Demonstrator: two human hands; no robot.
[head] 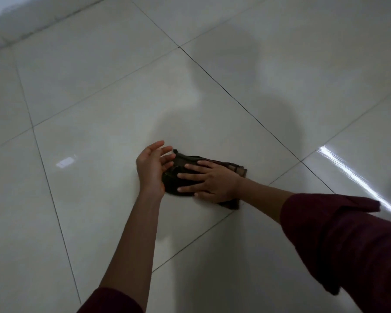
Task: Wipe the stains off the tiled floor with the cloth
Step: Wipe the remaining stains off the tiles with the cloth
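Right hand (212,179): fingers straight and spread, palm down, pressing flat on the dark brown crumpled cloth (190,161), which lies directly under it on the glossy pale grey tiled floor (99,109), just short of a grout line. Left hand (152,166): fingers loosely extended, gripping nothing, poised at the cloth's left end with the fingertips over its edge; actual contact cannot be told. Cloth long axis runs left-right under the right forearm's line, so the right hand is the nearer, working hand; no stain is discernible, so wipe direction is undetermined.
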